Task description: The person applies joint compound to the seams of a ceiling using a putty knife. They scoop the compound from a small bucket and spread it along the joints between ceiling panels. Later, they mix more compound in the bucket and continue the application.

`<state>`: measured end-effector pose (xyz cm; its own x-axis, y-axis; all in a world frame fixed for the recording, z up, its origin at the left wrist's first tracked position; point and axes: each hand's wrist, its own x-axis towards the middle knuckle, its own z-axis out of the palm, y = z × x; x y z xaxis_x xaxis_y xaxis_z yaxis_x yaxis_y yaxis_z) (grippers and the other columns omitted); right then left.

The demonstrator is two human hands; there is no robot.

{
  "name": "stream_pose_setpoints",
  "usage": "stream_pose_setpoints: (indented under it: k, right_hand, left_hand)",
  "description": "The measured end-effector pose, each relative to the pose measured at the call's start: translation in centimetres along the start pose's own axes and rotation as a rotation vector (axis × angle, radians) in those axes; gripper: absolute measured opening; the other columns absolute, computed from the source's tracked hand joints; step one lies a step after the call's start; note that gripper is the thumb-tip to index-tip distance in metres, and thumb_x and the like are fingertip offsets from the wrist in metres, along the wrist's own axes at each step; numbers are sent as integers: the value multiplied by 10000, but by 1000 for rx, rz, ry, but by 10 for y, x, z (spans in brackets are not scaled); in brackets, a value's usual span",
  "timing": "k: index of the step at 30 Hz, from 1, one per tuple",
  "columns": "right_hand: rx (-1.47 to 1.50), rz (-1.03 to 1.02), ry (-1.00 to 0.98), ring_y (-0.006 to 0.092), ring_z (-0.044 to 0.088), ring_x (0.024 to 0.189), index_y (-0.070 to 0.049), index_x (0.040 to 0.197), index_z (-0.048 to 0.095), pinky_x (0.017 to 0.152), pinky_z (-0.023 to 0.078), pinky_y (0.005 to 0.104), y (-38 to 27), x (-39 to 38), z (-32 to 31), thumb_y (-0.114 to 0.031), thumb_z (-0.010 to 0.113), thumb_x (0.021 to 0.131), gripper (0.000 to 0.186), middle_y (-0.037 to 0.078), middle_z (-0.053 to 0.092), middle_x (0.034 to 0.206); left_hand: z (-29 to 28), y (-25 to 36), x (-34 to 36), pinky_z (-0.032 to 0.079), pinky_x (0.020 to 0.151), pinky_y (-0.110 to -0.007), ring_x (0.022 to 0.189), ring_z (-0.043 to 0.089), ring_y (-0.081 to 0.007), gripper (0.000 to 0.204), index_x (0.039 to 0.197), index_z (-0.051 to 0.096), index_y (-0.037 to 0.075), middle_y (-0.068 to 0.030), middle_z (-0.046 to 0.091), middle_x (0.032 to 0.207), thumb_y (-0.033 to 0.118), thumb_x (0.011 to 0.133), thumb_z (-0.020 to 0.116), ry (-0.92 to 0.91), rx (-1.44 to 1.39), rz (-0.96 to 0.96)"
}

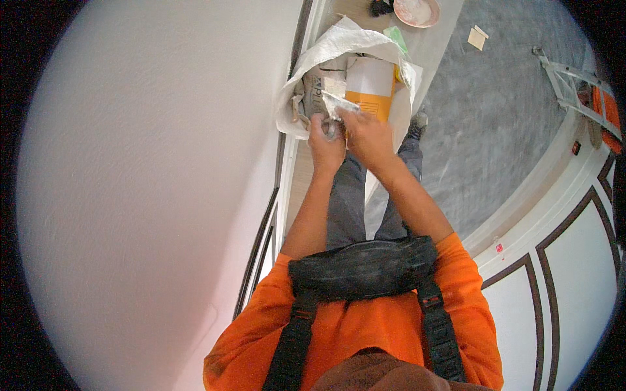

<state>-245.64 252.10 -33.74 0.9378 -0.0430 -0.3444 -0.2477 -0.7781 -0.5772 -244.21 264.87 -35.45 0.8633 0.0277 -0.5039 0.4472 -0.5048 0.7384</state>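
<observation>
A white woven sack [287, 107] stands open in front of me, its rim folded outward. Inside are a grey paper bag [315, 88] with dark print and a yellow-and-white package [370, 77]. Both my hands are together at the sack's near edge. My right hand [372, 138] is closed, its fingers pinching a ragged white piece [338, 103] that looks like torn paper or a thin scraper. Close beside it, my left hand [327, 148] curls around something small, greyish and shiny, partly hidden by the fingers; its kind does not show.
A pale wall [143, 163] rises on my left. Beyond the sack stand a pinkish bowl [417, 12] with white powder and a small black object [380, 7]. A pale card [477, 38] lies on the grey floor [482, 124]. A metal ladder [566, 85] is at the far right.
</observation>
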Motion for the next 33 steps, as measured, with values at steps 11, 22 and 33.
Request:
stream_pose_setpoints:
  k: [11, 22, 33]
  right_hand:
    - [130, 10, 4, 383, 742, 885, -115, 1293, 651, 732, 595, 516, -5, 18, -4, -146, 654, 880, 414, 180, 754, 977]
    - [53, 72, -56, 375, 745, 826, -160, 1293, 683, 724, 584, 500, -13, 26, -4, -159, 704, 820, 474, 175, 754, 905]
    - [81, 84, -75, 379, 746, 824, -121, 1290, 675, 726, 587, 503, -2, 43, 4, -136, 704, 811, 480, 191, 751, 877]
  left_hand:
    - [0, -15, 1, 539, 884, -426, 1022, 700, -337, 455, 1207, 548, 12, -219, 692, 1106, 160, 864, 807, -18, 50, 74]
    - [-12, -6, 6, 530, 920, -410, 1061, 687, -351, 583, 1251, 527, -3, -206, 695, 1130, 218, 822, 854, -49, 71, 87]
    - [3, -27, -5, 541, 877, -435, 1030, 716, -349, 473, 1232, 528, 27, -219, 721, 1061, 166, 867, 796, -30, 41, 105]
